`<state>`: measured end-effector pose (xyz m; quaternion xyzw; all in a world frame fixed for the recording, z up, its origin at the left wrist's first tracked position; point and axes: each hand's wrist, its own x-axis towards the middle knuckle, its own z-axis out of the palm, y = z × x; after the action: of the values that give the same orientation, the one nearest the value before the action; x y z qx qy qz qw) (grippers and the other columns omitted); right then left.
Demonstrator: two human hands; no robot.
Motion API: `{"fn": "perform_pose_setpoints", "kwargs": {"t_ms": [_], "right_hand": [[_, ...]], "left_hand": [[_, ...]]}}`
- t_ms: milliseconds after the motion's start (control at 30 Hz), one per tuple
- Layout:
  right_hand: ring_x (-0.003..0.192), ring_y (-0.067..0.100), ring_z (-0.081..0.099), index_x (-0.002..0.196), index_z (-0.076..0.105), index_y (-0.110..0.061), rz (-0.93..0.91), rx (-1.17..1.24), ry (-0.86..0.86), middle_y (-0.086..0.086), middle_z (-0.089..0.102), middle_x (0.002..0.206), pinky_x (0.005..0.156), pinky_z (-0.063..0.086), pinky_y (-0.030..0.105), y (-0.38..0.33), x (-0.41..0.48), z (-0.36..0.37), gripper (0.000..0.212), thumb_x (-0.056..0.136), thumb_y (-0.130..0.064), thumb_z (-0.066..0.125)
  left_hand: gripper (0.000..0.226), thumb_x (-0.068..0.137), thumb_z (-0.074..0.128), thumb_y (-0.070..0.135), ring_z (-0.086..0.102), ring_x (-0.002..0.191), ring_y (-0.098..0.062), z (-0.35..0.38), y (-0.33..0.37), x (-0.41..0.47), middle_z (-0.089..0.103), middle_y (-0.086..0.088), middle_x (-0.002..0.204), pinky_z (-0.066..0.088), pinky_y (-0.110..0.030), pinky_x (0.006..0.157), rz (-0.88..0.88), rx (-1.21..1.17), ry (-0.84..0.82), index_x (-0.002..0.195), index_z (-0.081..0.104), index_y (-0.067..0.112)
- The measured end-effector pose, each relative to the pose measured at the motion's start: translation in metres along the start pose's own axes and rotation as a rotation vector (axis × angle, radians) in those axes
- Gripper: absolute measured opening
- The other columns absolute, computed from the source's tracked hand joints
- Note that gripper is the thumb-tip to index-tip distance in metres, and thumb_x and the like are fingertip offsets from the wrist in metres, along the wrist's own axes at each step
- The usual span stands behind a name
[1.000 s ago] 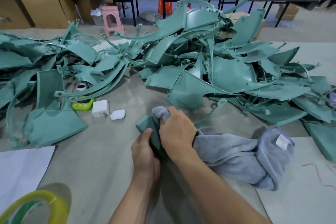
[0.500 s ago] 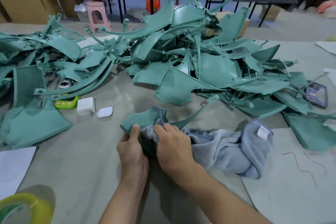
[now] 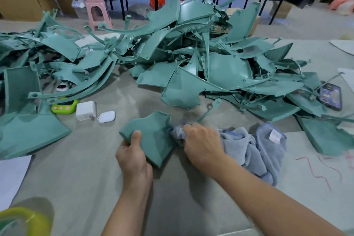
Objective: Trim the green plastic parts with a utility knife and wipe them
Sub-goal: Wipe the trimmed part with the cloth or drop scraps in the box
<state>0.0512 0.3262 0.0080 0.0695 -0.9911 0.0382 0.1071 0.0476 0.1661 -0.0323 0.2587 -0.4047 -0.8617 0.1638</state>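
Observation:
My left hand (image 3: 133, 156) grips the near left corner of a curved green plastic panel (image 3: 154, 136), thumb on top. A thin green strip (image 3: 209, 108) runs from its far right side toward the pile. My right hand (image 3: 202, 142) clutches a bunched grey-blue cloth (image 3: 249, 145) and presses it against the panel's right edge. The rest of the cloth trails to the right on the table. No utility knife shows in view.
A large pile of green plastic parts (image 3: 191, 59) spreads across the table behind the hands and to both sides. A white charger (image 3: 85, 110), white earbud case (image 3: 106, 116) and green gadget (image 3: 64, 107) lie left. A phone (image 3: 331, 96) lies right. A yellow-green tape roll (image 3: 21, 220) sits near left.
The panel has turned flatter and its top face now shows. My right hand with the cloth has slid off the panel's middle to its right edge. My head moved closer.

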Motion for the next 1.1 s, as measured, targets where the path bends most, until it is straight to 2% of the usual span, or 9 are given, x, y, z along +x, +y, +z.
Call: {"fn": "perform_pose_setpoints", "kwargs": {"t_ms": [67, 233, 400, 533, 600, 700, 900, 1000, 1100], "right_hand": [[0.073, 0.030, 0.063, 0.075, 0.053, -0.025, 0.124, 0.034, -0.082, 0.002, 0.069, 0.086, 0.059, 0.031, 0.032, 0.022, 0.010, 0.000, 0.014, 0.085, -0.024, 0.062], [0.057, 0.026, 0.043, 0.061, 0.042, -0.024, 0.424, 0.078, -0.056, 0.005, 0.068, 0.077, 0.056, 0.031, 0.032, 0.063, 0.036, -0.002, 0.034, 0.084, -0.032, 0.066], [0.048, 0.020, 0.041, 0.059, 0.044, -0.028, 0.446, 0.184, 0.164, -0.011, 0.039, 0.053, 0.048, 0.022, 0.028, 0.064, 0.028, -0.006, 0.032, 0.087, -0.045, 0.046], [0.052, 0.011, 0.045, 0.085, 0.042, -0.033, 0.588, 0.403, 0.387, -0.012, 0.050, 0.057, 0.050, 0.027, 0.027, 0.060, 0.012, -0.025, 0.011, 0.088, -0.044, 0.042], [0.048, 0.007, 0.046, 0.086, 0.038, -0.032, 0.451, 0.357, 0.441, -0.011, 0.050, 0.053, 0.047, 0.029, 0.024, 0.046, 0.004, -0.034, 0.017, 0.090, -0.041, 0.052], [0.055, 0.018, 0.053, 0.084, 0.046, -0.029, 0.186, 0.092, 0.262, -0.010, 0.054, 0.068, 0.051, 0.035, 0.031, 0.014, -0.006, -0.030, 0.027, 0.079, -0.022, 0.071], [0.096, 0.025, 0.059, 0.098, 0.061, -0.025, 0.072, 0.109, -0.049, 0.000, 0.060, 0.104, 0.072, 0.029, 0.034, -0.031, 0.004, -0.007, 0.015, 0.097, -0.020, 0.047], [0.076, 0.024, 0.066, 0.081, 0.071, -0.022, -0.064, 0.105, 0.017, 0.000, 0.065, 0.085, 0.065, 0.042, 0.034, -0.066, -0.006, -0.009, 0.004, 0.082, -0.024, 0.067], [0.059, 0.021, 0.062, 0.067, 0.068, -0.022, -0.165, 0.230, 0.046, -0.002, 0.062, 0.069, 0.055, 0.040, 0.029, -0.100, -0.016, -0.003, 0.005, 0.068, -0.022, 0.073]], "left_hand": [[0.014, 0.098, 0.062, 0.008, 0.076, 0.080, -0.022, -0.009, 0.006, 0.008, 0.079, -0.005, 0.089, 0.061, -0.035, 0.065, 0.026, 0.026, 0.008, 0.092, 0.075, 0.010], [0.025, 0.097, 0.062, 0.010, 0.076, 0.079, -0.023, -0.027, 0.019, 0.018, 0.079, -0.004, 0.088, 0.063, -0.036, 0.065, 0.073, 0.088, 0.003, 0.083, 0.081, 0.017], [0.025, 0.095, 0.065, 0.012, 0.075, 0.070, -0.017, -0.028, 0.018, 0.019, 0.078, 0.001, 0.079, 0.060, -0.031, 0.060, 0.126, 0.111, 0.073, 0.078, 0.081, 0.022], [0.016, 0.090, 0.068, 0.021, 0.074, 0.069, -0.017, -0.030, 0.013, 0.024, 0.077, 0.004, 0.077, 0.062, -0.035, 0.064, 0.150, 0.163, 0.122, 0.080, 0.080, 0.025], [0.011, 0.084, 0.068, 0.030, 0.072, 0.066, -0.016, -0.030, 0.010, 0.026, 0.076, 0.006, 0.073, 0.061, -0.037, 0.067, 0.179, 0.218, 0.138, 0.080, 0.079, 0.028], [0.012, 0.081, 0.067, 0.037, 0.069, 0.061, -0.013, -0.030, 0.007, 0.028, 0.073, 0.011, 0.067, 0.059, -0.037, 0.066, 0.235, 0.304, 0.153, 0.077, 0.076, 0.030], [0.019, 0.078, 0.065, 0.048, 0.070, 0.065, -0.016, -0.036, 0.002, 0.031, 0.074, 0.011, 0.070, 0.058, -0.034, 0.062, 0.288, 0.384, 0.119, 0.082, 0.074, 0.031], [0.021, 0.082, 0.063, 0.046, 0.067, 0.064, -0.011, -0.034, 0.004, 0.030, 0.073, 0.010, 0.071, 0.054, -0.029, 0.058, 0.355, 0.458, 0.101, 0.079, 0.072, 0.027], [0.019, 0.087, 0.064, 0.038, 0.069, 0.071, -0.019, -0.034, 0.006, 0.032, 0.074, 0.002, 0.078, 0.055, -0.034, 0.066, 0.329, 0.518, 0.090, 0.080, 0.069, 0.021]]}}
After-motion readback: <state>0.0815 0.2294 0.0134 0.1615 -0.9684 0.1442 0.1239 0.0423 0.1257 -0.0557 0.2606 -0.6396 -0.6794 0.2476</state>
